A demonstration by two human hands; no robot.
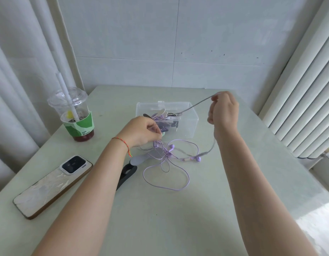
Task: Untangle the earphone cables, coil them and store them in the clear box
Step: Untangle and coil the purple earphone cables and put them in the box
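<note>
Left hand (141, 131) pinching purple cable tangle (166, 159) beside clear box (189, 115) front wall; right hand (223, 109) gripping grey cable (195, 105) above.

The place looks like a room in a home, a casual corner and no workplace. A pale green table (178, 218) stands pushed against a wall of large white tiles (215, 43), with white curtains (21, 61) hanging to the left and white vertical blinds (304, 98) to the right. Personal things lie on the table: a takeaway drink cup (76, 115) with a straw and a smartphone (52, 183) lying face down.
</note>
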